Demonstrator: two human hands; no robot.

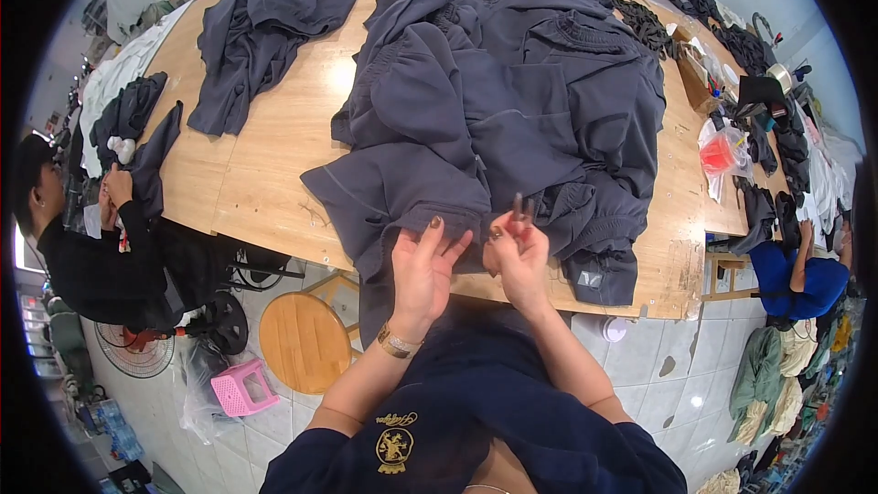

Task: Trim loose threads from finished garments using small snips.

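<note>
wooden table (265,137) spreads across the room, bearing a heap of dark clothes (549,82), with a round stool (305,342) near its edge. the dark garment (402,185) being handled lies at the heap's near left corner, its band toward the person. the left hand (422,274) is half open, palm up, fingers loosely curled at the band; whether they pinch the cloth i cannot tell. the right hand (519,256) is closed around a small metal tool (522,207), perhaps snips, pointing away from the body. good handling calls for a flat, lightly taut band, and the tip well clear of folds and fingers.
</note>
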